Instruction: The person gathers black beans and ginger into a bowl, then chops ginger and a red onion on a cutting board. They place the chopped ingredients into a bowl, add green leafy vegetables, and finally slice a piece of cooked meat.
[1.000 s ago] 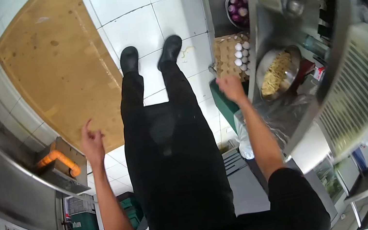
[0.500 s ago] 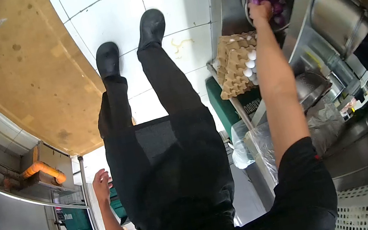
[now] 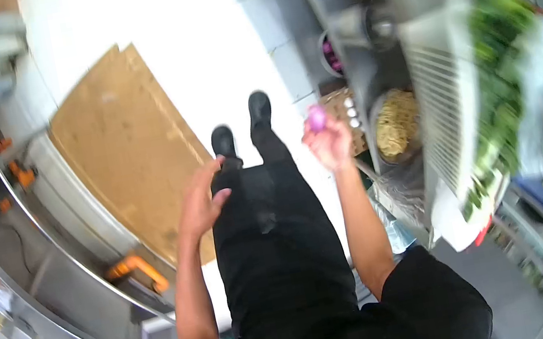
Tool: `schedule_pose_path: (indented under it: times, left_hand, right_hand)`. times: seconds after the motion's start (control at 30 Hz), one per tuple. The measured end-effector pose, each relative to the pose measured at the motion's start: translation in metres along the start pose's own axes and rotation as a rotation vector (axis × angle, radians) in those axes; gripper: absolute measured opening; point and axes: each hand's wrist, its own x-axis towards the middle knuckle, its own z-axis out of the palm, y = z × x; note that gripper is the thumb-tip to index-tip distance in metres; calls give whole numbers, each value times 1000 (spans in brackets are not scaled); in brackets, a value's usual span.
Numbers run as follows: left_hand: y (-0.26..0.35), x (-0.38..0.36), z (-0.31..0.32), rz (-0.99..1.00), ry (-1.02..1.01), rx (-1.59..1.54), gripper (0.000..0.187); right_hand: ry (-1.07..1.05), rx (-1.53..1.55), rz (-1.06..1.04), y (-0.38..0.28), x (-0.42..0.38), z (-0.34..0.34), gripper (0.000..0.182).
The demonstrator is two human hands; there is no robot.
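A peeled purple onion [image 3: 317, 118] is held in the fingers of my right hand [image 3: 333, 146], raised in front of my body above the floor. My left hand [image 3: 202, 202] hangs free over the edge of the cardboard, fingers apart, with nothing in it. Beyond my right hand, several more purple onions [image 3: 331, 56] sit in a round metal pot on the lower shelf, partly hidden by the counter. Just beside my right hand is a carton egg tray [image 3: 334, 102] with white eggs [image 3: 351, 112].
To the right stands a bowl of yellow noodles [image 3: 396, 124]. A white slatted basket [image 3: 444, 95] carries leafy greens [image 3: 500, 85]. A large brown cardboard sheet [image 3: 121, 138] lies on the white floor. Along the left runs a steel counter [image 3: 71, 266] with an orange pipe [image 3: 138, 268].
My right hand has come out of the onion pot with an onion and moved back toward my body. My left hand has risen and moved forward. The view has shifted and shows more counter.
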Motion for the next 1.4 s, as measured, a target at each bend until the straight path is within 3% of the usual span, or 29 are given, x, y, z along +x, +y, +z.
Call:
schedule_pose_path:
  times: [0.03, 0.07, 0.17, 0.23, 0.3, 0.37, 0.43, 0.47, 0.5, 0.53, 0.57, 0.6, 0.63, 0.67, 0.73, 0.8, 0.87, 0.97, 1.1, 1.23, 1.33, 1.4]
  left_hand:
    - [39, 7, -11, 7, -112, -113, 59]
    - [82, 10, -20, 76, -125, -190, 53]
    - [178, 12, -27, 465, -185, -208, 64]
    - [217, 12, -17, 723, -274, -118, 71]
    - [247, 1, 8, 810, -391, -98, 66]
    - [273, -15, 31, 893, -471, -122, 60]
    - [293, -34, 52, 524, -587, -609, 54]
    - [296, -32, 72, 638, -596, -600, 47]
    - [301, -31, 90, 660, -616, -580, 47]
    - [305, -33, 107, 619, -668, -620, 42]
    - [313, -36, 122, 576, -708, -663, 38]
    - [332, -41, 131, 678, -683, -405, 30]
    - [347, -44, 149, 719, -712, -330, 37]
    - [364, -43, 168, 836, -684, -172, 43]
    - [398, -31, 209, 952, -624, 7, 49]
    - [426, -9, 253, 1374, -418, 131, 50]
    - [443, 3, 280, 1400, -399, 220, 46]
    - [445, 17, 296, 1368, -414, 342, 40]
    - [441, 14, 282, 1474, -523, 268, 38]
    - [438, 17, 274, 1496, -472, 248, 40]
    - [442, 26, 275, 1387, -414, 144, 45]
    - [444, 31, 273, 1470, -384, 135, 43]
  right_hand:
    - [-166, 43, 50, 1, -25, 17, 49]
    - [-190, 46, 35, 1, -54, 53, 53]
    - [-305, 113, -28, 5, -115, 96, 49]
    - [-180, 161, -114, 5, -151, 119, 43]
    - [-65, 70, -176, -6, -197, 140, 39]
    - [-139, 9, -264, -15, -228, 132, 33]
    - [-80, -88, -341, -31, -270, 124, 30]
    - [37, -285, -352, -46, -294, 116, 30]
    - [127, -646, -499, -65, -323, 110, 33]
    - [190, -1005, -514, -84, -352, 89, 34]
    - [289, -1274, -720, -102, -381, 66, 33]
    - [531, -1305, -634, -127, -419, 60, 33]
    - [808, -1248, -582, -147, -440, 44, 31]
    - [1072, -1503, -758, -166, -450, 3, 25]
    - [1310, -1627, -913, -207, -463, -50, 23]
    - [1267, -1730, -967, -239, -458, -99, 23]
    - [1181, -1925, -918, -266, -446, -138, 27]
    - [1145, -1998, -946, -281, -438, -146, 26]
    - [1015, -1969, -883, -298, -448, -145, 34]
    - [935, -1641, -693, -305, -471, -117, 46]
    - [866, -1497, -586, -305, -498, -75, 53]
    - [828, -1525, -705, -293, -500, -83, 53]
